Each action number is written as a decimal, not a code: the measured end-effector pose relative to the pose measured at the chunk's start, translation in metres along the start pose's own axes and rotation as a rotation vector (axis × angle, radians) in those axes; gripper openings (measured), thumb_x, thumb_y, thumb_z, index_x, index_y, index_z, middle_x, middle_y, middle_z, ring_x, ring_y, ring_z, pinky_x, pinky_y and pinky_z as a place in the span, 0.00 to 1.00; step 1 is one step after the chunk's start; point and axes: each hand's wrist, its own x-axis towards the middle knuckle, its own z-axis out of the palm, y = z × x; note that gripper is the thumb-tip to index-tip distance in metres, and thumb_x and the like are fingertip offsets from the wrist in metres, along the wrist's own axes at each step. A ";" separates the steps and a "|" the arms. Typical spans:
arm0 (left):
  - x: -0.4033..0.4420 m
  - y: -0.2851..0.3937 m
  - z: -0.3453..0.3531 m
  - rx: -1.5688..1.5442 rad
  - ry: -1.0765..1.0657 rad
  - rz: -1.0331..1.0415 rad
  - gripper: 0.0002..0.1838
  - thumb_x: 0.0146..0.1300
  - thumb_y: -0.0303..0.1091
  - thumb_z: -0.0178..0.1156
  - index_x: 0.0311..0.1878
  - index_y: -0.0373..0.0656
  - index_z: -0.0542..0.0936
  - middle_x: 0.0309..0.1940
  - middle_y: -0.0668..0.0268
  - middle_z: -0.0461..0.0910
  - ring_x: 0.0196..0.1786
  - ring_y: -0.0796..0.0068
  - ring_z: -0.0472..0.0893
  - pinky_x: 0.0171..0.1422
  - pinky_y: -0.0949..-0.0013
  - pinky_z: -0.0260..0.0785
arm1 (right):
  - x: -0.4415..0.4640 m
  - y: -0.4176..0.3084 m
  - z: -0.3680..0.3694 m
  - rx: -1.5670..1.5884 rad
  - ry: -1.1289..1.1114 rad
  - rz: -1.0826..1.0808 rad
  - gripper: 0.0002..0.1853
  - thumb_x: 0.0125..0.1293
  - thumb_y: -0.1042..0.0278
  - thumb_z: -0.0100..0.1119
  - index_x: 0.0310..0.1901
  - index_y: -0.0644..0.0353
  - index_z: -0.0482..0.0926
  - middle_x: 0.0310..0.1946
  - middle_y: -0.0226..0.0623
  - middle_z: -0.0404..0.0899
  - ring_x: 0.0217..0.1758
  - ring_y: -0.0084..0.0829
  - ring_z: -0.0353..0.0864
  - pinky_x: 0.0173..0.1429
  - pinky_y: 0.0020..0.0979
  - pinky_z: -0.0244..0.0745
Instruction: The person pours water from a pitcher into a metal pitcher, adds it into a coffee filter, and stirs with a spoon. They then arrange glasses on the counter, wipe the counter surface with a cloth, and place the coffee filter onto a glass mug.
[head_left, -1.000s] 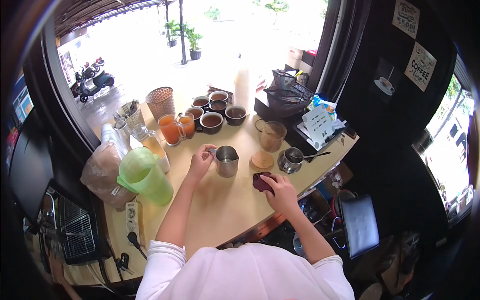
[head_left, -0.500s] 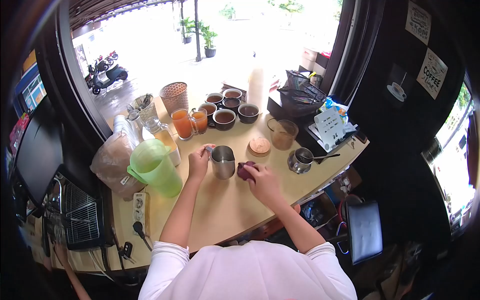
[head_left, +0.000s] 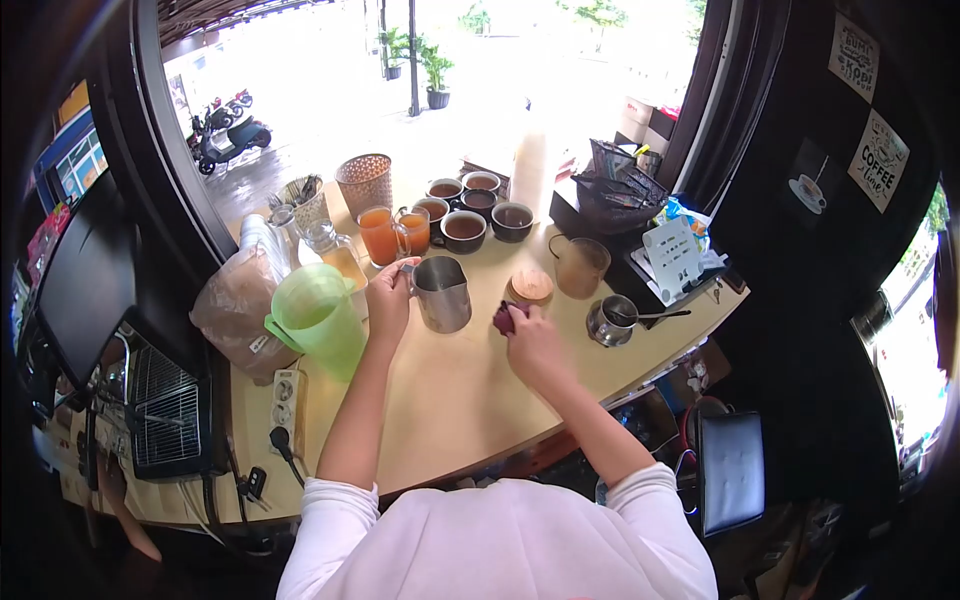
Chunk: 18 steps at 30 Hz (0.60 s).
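My left hand grips the handle of a steel milk pitcher, which is tilted a little above the wooden counter. In my right hand is a bunched dark maroon cloth, held to the right of the pitcher and apart from it. A round wooden lid lies just beyond the cloth. Farther right stands a small metal cup with a spoon in it. Behind the pitcher are two glass mugs of orange drink and several dark cups of brown liquid.
A green plastic jug and a plastic bag stand at left, beside a power strip. A glass jug and a black basket are at right. Another person's arm shows at lower left.
The pitcher has lifted and moved away from me, slightly left. My right hand has carried the cloth forward, widening the gap to the pitcher. The whole view has shifted slightly.
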 end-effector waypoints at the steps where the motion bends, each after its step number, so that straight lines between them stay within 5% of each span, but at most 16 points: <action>1: 0.000 0.001 0.001 -0.015 0.010 0.000 0.12 0.72 0.29 0.52 0.49 0.36 0.84 0.31 0.72 0.81 0.32 0.88 0.77 0.36 0.77 0.76 | 0.010 -0.005 0.015 -0.027 0.026 -0.021 0.22 0.59 0.70 0.61 0.57 0.59 0.76 0.51 0.48 0.76 0.55 0.47 0.75 0.57 0.41 0.75; 5: 0.001 0.004 0.001 -0.027 0.020 0.008 0.12 0.72 0.31 0.53 0.48 0.36 0.84 0.28 0.74 0.79 0.31 0.88 0.76 0.36 0.77 0.75 | 0.030 -0.026 0.062 -0.030 0.091 -0.249 0.19 0.59 0.74 0.57 0.54 0.58 0.78 0.50 0.45 0.76 0.54 0.42 0.76 0.56 0.41 0.76; 8: 0.002 0.006 0.001 -0.003 0.031 0.002 0.13 0.72 0.32 0.54 0.48 0.36 0.84 0.29 0.72 0.81 0.31 0.88 0.77 0.36 0.77 0.75 | 0.021 -0.054 0.040 0.030 -0.277 -0.317 0.17 0.61 0.70 0.60 0.53 0.54 0.80 0.53 0.40 0.77 0.59 0.41 0.74 0.58 0.40 0.75; 11: 0.005 0.002 -0.004 0.018 0.001 0.008 0.14 0.74 0.33 0.51 0.49 0.37 0.83 0.37 0.70 0.83 0.36 0.86 0.81 0.40 0.77 0.78 | -0.007 -0.058 0.031 0.328 -0.105 -0.646 0.15 0.60 0.74 0.58 0.49 0.51 0.82 0.55 0.33 0.77 0.61 0.39 0.73 0.62 0.39 0.72; 18: 0.002 0.007 -0.006 -0.008 0.047 -0.007 0.13 0.72 0.32 0.53 0.48 0.35 0.84 0.29 0.71 0.81 0.31 0.87 0.78 0.36 0.77 0.75 | -0.037 0.004 0.004 0.474 -0.247 -0.748 0.19 0.51 0.84 0.55 0.44 0.52 0.82 0.58 0.34 0.76 0.64 0.43 0.70 0.68 0.41 0.66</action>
